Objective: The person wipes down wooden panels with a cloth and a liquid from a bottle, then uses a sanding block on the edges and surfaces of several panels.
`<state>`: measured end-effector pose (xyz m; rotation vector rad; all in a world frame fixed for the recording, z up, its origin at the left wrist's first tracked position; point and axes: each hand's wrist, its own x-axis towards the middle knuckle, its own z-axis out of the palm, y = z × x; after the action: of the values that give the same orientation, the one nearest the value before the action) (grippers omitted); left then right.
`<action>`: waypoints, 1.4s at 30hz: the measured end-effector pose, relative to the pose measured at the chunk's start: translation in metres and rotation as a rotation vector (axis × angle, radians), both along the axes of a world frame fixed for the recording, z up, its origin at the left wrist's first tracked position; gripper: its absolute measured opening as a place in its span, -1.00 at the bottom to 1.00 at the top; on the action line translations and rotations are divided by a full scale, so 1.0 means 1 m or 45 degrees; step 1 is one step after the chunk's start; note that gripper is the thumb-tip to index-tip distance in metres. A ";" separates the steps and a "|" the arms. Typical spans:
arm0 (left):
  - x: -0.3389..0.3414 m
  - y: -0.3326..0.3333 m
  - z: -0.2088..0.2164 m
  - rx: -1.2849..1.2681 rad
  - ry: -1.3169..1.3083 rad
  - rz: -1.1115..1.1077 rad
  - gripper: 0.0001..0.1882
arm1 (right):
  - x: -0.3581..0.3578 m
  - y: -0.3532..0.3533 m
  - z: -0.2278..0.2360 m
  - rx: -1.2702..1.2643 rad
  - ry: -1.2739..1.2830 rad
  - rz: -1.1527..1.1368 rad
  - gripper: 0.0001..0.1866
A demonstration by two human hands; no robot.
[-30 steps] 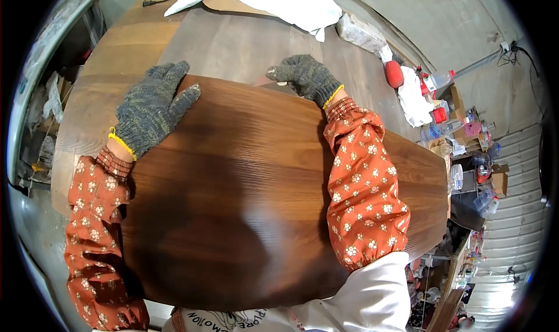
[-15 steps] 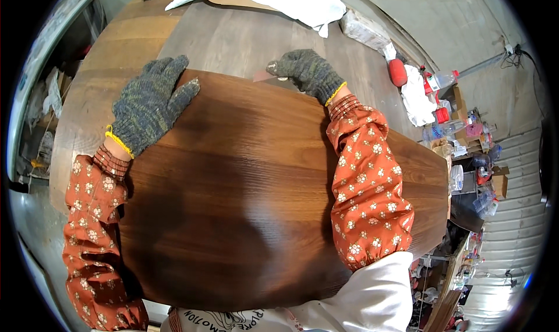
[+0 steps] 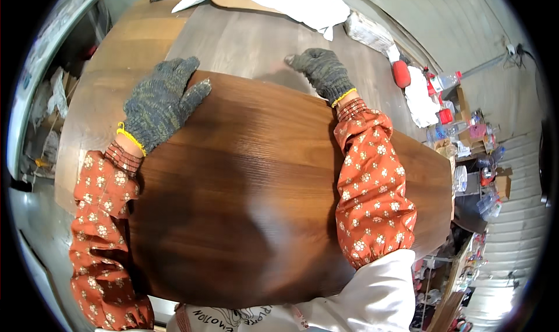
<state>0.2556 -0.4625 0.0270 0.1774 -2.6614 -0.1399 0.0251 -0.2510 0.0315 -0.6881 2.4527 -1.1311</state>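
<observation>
A large dark brown wood-grain panel [image 3: 233, 175] lies in front of me. My left hand [image 3: 163, 102], in a grey-green knit glove with a yellow cuff, rests on its far left corner, thumb spread from the other fingers. Past the far edge, my right hand [image 3: 322, 73] in a matching glove hovers over or touches a greyish wood board [image 3: 244, 38]. Its fingers are curled together and their tips blurred; what they hold, if anything, is not clear. Both forearms wear orange floral sleeves.
White cloth [image 3: 297, 3] lies over a brown board at the far side. A wrapped block [image 3: 368, 32], a red rounded object [image 3: 401, 74] and a crumpled white cloth [image 3: 420, 99] line the right edge. Bottles and boxes crowd beyond. A cluttered shelf [image 3: 55, 93] stands at left.
My right hand has shifted slightly right and away from the panel's edge. A thin reddish-brown piece seen at its fingertips no longer shows clearly. My left hand stays on the corner; the whole view shifts slightly.
</observation>
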 end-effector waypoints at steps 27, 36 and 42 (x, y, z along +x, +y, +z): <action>0.173 0.132 -0.062 -0.413 -0.116 -0.048 -0.45 | -0.074 0.172 -0.060 0.181 1.148 -0.037 -0.76; 0.125 0.086 -0.064 -0.430 -0.186 0.049 -0.58 | -0.051 0.308 -0.060 0.429 1.144 -0.006 -0.62; 0.079 0.241 -0.076 -0.019 0.083 -0.034 -0.54 | -0.010 0.492 -0.073 0.301 1.216 -0.456 -0.74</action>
<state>0.3345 -0.2212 -0.0491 0.1304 -2.5994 -0.1322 0.0150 0.2409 -0.0411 -0.8701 3.5534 -0.6489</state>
